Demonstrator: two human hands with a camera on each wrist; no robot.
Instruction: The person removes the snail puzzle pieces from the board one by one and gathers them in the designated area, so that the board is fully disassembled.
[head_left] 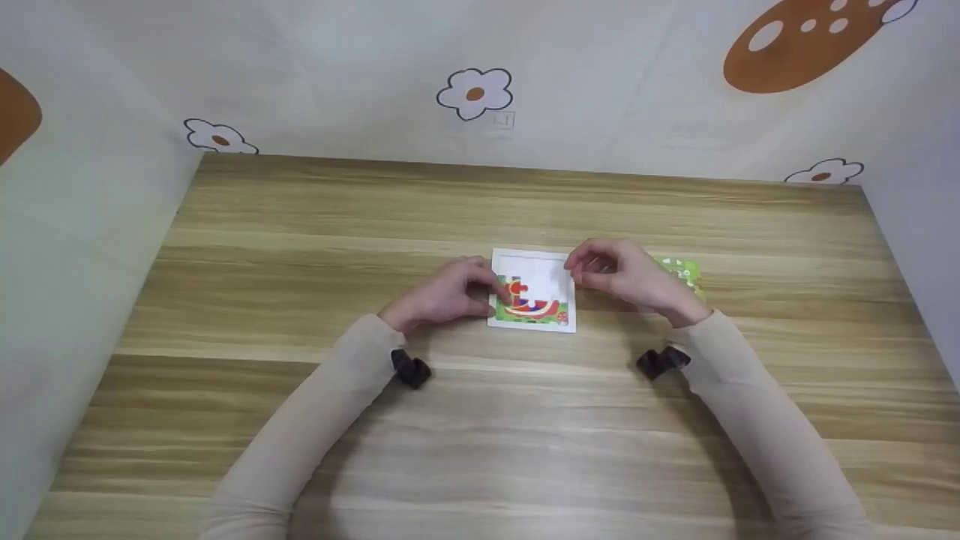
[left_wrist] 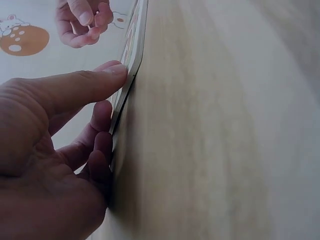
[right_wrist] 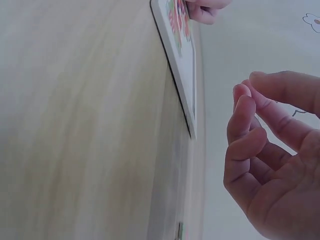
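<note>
A square jigsaw puzzle board (head_left: 533,327) with a white frame lies on the table; coloured pieces fill its lower part, and its upper part shows bare white. My left hand (head_left: 457,291) holds the board at its left side, index finger over the pieces. In the left wrist view the thumb (left_wrist: 100,82) lies along the board's edge. My right hand (head_left: 626,274) hovers by the upper right edge of the board. Its fingers (right_wrist: 245,150) are loosely bent, thumb tip close to the index tip, and no piece shows between them.
Green puzzle pieces (head_left: 681,270) lie on the wooden table (head_left: 315,217) to the right, partly hidden behind my right wrist. Walls with flower patterns (head_left: 475,94) border the table at the back and sides. A dark wrist device (head_left: 411,368) sits at each cuff.
</note>
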